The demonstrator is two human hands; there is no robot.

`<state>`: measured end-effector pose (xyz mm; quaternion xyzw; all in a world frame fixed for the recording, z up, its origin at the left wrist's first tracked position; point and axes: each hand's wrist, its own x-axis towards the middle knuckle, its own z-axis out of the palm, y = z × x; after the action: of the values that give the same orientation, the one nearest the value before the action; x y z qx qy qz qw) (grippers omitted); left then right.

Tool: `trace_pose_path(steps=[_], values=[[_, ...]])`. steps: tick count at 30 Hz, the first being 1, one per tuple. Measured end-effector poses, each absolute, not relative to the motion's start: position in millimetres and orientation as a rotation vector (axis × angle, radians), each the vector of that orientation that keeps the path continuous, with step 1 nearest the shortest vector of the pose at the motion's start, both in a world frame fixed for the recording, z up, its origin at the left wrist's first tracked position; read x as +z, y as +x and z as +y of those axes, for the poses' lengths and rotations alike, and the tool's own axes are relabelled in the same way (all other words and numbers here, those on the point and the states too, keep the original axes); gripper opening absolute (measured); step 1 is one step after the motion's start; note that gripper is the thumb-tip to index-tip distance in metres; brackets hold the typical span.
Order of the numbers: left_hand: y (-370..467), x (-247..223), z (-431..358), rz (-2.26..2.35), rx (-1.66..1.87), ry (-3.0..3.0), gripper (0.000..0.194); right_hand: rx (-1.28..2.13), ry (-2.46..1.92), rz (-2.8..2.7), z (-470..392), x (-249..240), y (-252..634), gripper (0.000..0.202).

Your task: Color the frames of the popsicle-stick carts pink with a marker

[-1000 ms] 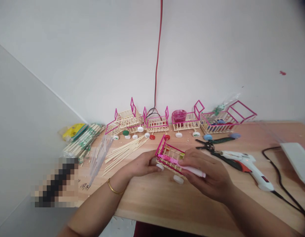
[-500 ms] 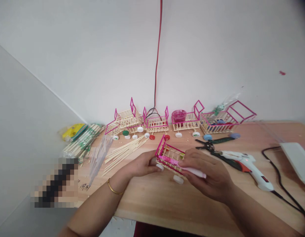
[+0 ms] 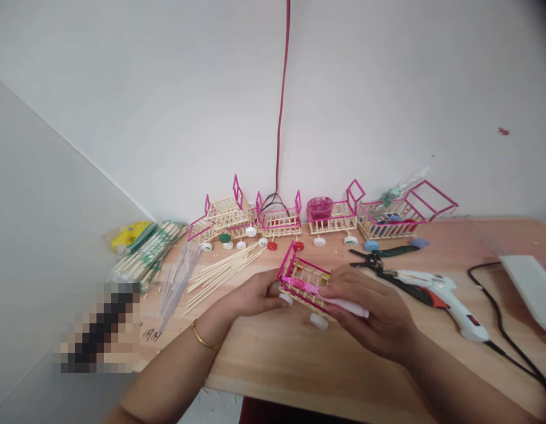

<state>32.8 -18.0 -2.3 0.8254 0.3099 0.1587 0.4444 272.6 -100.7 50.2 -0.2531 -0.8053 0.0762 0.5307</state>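
Over the middle of the table, my left hand [image 3: 257,294] grips the left end of a small stick cart [image 3: 310,272] with pink-painted edges and white bottle-cap wheels. My right hand [image 3: 374,309] is closed round the pale pink handle of a brush, perhaps a toothbrush [image 3: 305,287]. Its pink-stained head lies along the cart's near top rail, apparently touching it. Part of the cart's right end is hidden behind my right fingers.
Along the wall stand several similar carts [image 3: 281,222]; one bears a pink-stained cup [image 3: 320,208]. Loose sticks [image 3: 224,274], clear glue sticks [image 3: 178,288] and bagged skewers [image 3: 151,250] lie left. Right are cutting pliers [image 3: 374,260], a corded glue gun [image 3: 449,294] and a white box [image 3: 531,288].
The brush head has shifted very slightly along the cart's near rail. Both hands keep their grip, and the cart stays in nearly the same place.
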Motion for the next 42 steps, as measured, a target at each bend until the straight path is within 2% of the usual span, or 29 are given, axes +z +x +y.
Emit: trace_pose_path(steps=[24,42], values=[[34.9,-0.1,-20.4,0.659,0.441,1.943,0.053,0.162,-0.615,-1.954,-99.4,46.8,274.6,0.024],[34.0,-7.1,-19.7,0.712,0.433,1.943,0.056,0.176,-0.787,-1.938,-94.7,39.1,280.0,0.013]])
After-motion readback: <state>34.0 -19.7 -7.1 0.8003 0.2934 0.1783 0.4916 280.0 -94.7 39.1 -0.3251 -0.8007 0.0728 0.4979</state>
